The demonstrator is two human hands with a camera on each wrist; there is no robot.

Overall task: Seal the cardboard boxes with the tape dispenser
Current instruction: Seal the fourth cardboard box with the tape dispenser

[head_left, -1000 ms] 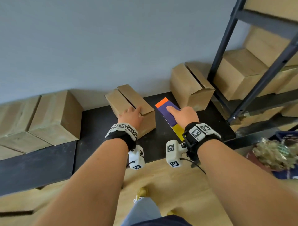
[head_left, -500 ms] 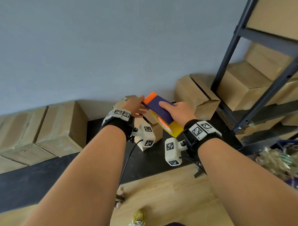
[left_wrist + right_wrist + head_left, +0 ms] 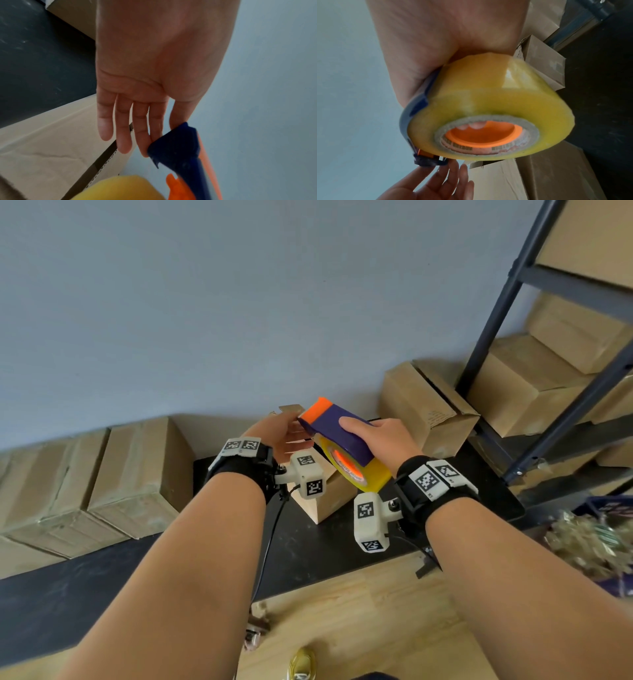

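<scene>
Fingers (image 3: 123, 129) of the left hand (image 3: 279, 433) straight and spread, holding nothing; index and thumb tips touch the blue front end of the tape dispenser (image 3: 337, 436), at its orange tip. Right hand (image 3: 383, 440) grips the dispenser from above, thumb across the purple top plate, other fingers (image 3: 476, 125) curled into the orange core of the roll, tips showing through the hole. Yellow tape roll (image 3: 488, 108) hangs below the plate, in the air above the near cardboard box (image 3: 329, 498). That box sits on the black surface (image 3: 325, 546), largely hidden in the head view by both hands, the dispenser and the left wrist camera; one flap edge (image 3: 291, 408) sticks up behind the left hand. The left wrist view shows its top seam as a dark open gap between the flaps (image 3: 102, 158), no tape on it visible. A second open box (image 3: 424, 405) stands farther right near the wall, well apart from the hands. Left of the surface, a row of larger closed boxes (image 3: 102, 474) against the grey wall. Right: a dark metal shelf frame (image 3: 496, 313) with more boxes (image 3: 534, 385) stacked behind it. Far right edge, a blue bin with crinkled filler (image 3: 589, 539), blurred. Wood floor (image 3: 359, 611) in front; a yellow shoe (image 3: 301, 662) at the bottom edge.
</scene>
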